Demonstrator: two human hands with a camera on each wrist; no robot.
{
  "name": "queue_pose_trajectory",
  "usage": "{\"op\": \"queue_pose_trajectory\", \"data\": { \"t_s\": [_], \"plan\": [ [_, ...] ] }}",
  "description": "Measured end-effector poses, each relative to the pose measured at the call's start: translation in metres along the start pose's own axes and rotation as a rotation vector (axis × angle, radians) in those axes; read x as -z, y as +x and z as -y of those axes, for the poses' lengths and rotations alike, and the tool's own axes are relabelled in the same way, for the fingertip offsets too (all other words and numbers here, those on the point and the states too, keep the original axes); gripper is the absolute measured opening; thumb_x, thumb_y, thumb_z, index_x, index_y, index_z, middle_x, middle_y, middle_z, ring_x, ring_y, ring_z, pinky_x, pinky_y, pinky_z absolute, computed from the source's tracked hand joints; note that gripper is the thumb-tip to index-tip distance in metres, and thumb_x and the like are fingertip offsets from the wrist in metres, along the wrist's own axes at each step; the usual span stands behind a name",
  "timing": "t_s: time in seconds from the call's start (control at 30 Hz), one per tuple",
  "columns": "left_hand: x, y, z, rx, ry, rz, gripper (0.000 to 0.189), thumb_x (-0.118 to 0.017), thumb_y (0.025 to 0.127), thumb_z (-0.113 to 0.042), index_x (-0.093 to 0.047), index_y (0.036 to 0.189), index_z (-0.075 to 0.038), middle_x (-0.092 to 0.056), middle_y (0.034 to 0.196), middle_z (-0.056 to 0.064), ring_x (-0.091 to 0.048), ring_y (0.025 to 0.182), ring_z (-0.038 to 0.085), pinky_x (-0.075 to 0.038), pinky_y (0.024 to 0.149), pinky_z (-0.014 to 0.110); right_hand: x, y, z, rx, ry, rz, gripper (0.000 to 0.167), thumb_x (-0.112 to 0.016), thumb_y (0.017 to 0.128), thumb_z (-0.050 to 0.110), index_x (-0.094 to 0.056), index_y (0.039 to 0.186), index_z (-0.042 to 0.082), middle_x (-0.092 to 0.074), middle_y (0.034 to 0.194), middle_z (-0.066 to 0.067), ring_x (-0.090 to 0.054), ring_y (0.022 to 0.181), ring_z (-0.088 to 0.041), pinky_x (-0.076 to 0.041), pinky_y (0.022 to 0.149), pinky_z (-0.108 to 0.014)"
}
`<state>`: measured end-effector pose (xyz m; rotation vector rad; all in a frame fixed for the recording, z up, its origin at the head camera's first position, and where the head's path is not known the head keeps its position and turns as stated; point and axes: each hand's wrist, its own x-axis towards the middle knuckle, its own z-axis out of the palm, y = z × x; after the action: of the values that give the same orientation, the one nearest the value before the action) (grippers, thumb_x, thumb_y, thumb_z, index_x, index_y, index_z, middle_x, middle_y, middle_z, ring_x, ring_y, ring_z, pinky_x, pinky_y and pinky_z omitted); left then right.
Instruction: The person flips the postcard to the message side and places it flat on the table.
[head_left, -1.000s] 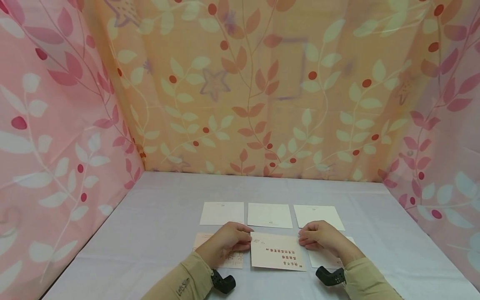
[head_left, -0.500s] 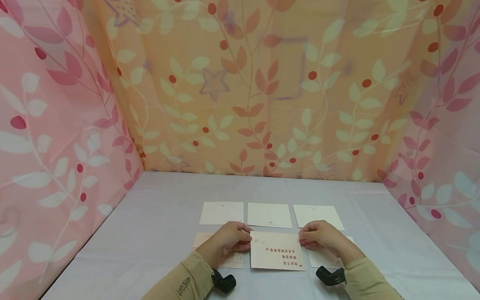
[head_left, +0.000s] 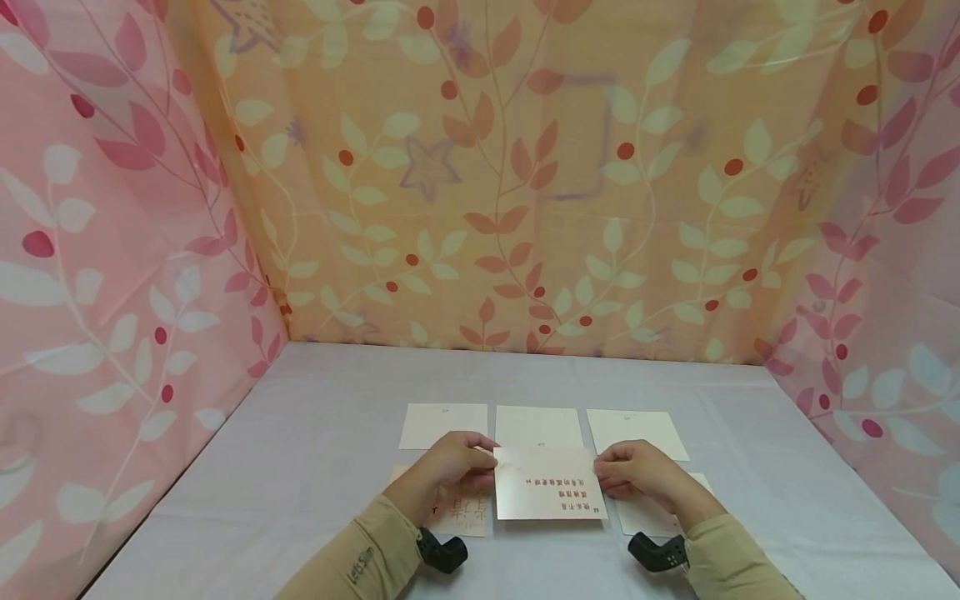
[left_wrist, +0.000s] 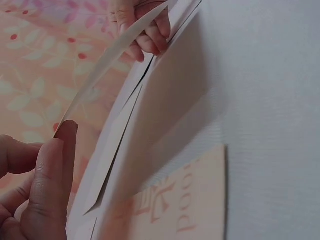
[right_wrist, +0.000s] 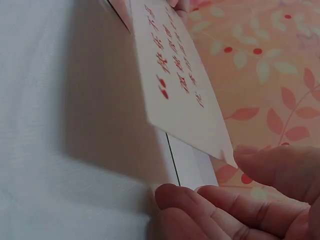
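Both hands hold one cream card (head_left: 551, 483), printed with reddish-brown characters that appear upside down in the head view. My left hand (head_left: 456, 467) pinches its left edge between thumb and fingers. At the opposite edge, my right hand (head_left: 648, 482) grips a far corner, thumb (right_wrist: 270, 167) on the printed side. The card is bowed slightly in the left wrist view, and its shadow falls on the cloth beneath. A card with orange lettering (left_wrist: 200, 200) lies under my left hand, partly hidden. Below my right hand lies a pale card (head_left: 637, 518), also partly covered.
A back row holds three pale cards: left (head_left: 444, 427), middle (head_left: 536, 423) and right (head_left: 641, 429). White cloth (head_left: 262, 467) covers the table. Patterned fabric hangs as a back wall (head_left: 495, 250), with pink fabric sides (head_left: 112, 292). Black wrist cameras sit at both cuffs.
Both hands have raised the printed card off the cloth and shifted it slightly left. Its far edge now overlaps the middle back card in the head view.
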<state>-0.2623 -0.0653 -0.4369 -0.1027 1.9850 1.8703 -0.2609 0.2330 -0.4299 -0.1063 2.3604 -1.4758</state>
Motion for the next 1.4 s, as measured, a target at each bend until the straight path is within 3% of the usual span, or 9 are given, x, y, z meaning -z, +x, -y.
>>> {"op": "queue_pose_trajectory", "data": {
  "t_s": [0.23, 0.47, 0.67, 0.97, 1.4],
  "plan": [
    [0.004, 0.001, -0.008, -0.023, 0.003, 0.017, 0.021, -0.066, 0.080, -0.005, -0.064, 0.101, -0.005, -0.063, 0.086, 0.012, -0.061, 0.068, 0.016, -0.054, 0.061, 0.026, -0.003, 0.002, 0.006, 0.003, -0.005, 0.002, 0.027, -0.067, 0.083, 0.022, -0.064, 0.094, -0.002, -0.064, 0.086, -0.006, -0.062, 0.075, -0.018, -0.054, 0.068, -0.033],
    [0.004, 0.004, -0.009, -0.059, 0.042, 0.000, 0.020, -0.066, 0.081, -0.007, -0.064, 0.101, -0.005, -0.065, 0.088, 0.011, -0.063, 0.070, 0.017, -0.054, 0.063, 0.028, -0.009, 0.005, 0.007, -0.002, -0.002, -0.027, 0.019, -0.066, 0.083, 0.014, -0.062, 0.095, -0.001, -0.064, 0.083, -0.006, -0.060, 0.071, -0.017, -0.053, 0.063, -0.032],
    [0.005, 0.005, -0.008, -0.077, 0.019, 0.009, 0.020, -0.065, 0.082, -0.006, -0.064, 0.102, -0.004, -0.066, 0.087, 0.011, -0.064, 0.070, 0.018, -0.055, 0.065, 0.029, -0.010, 0.007, 0.007, 0.034, 0.020, -0.034, 0.014, -0.064, 0.084, 0.009, -0.059, 0.093, -0.002, -0.062, 0.080, -0.006, -0.058, 0.068, -0.017, -0.053, 0.060, -0.032],
    [0.007, 0.005, -0.009, -0.049, 0.020, -0.015, 0.021, -0.064, 0.083, -0.007, -0.063, 0.103, -0.005, -0.066, 0.087, 0.010, -0.065, 0.066, 0.016, -0.055, 0.065, 0.029, -0.012, 0.010, 0.012, 0.036, 0.045, -0.074, 0.013, -0.062, 0.085, 0.007, -0.059, 0.093, -0.002, -0.063, 0.080, -0.006, -0.058, 0.067, -0.017, -0.053, 0.060, -0.032],
    [0.006, 0.004, -0.004, -0.008, 0.005, 0.001, 0.020, -0.066, 0.081, -0.007, -0.062, 0.100, -0.004, -0.066, 0.087, 0.010, -0.063, 0.065, 0.016, -0.054, 0.061, 0.027, -0.013, 0.014, 0.015, 0.024, 0.078, -0.146, 0.008, -0.061, 0.085, 0.004, -0.060, 0.091, -0.001, -0.062, 0.076, -0.007, -0.057, 0.066, -0.018, -0.053, 0.060, -0.032]
  ]
}}
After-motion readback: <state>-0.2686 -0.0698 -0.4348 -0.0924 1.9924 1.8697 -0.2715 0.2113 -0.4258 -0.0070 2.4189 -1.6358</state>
